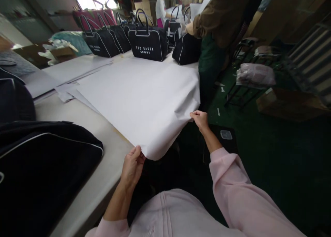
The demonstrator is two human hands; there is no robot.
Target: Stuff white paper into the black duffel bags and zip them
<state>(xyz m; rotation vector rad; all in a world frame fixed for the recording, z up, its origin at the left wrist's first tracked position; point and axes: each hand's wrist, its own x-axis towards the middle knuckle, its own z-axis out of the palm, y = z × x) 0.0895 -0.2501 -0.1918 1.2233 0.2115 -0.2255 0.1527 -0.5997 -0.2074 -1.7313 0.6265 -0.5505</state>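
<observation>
A large sheet of white paper point(134, 95) lies over the table and hangs past its near right edge, curved and creased there. My left hand point(133, 166) pinches its near corner between thumb and fingers. At the right-hand corner, my right hand point(200, 120) grips the paper the same way, out beyond the table. Between the two hands the near edge of the sheet sags in a curve. More loose sheets point(67, 92) show beneath and beside it on the left.
Close on my left stands a dark bag with white piping point(49, 168) on the table point(100, 164). Several black bags point(147, 45) line the far end. A co-worker in a brown sleeve point(214, 18) stands at the far right. A plastic-wrapped bundle point(256, 74) and a cardboard box point(289, 104) are on the right.
</observation>
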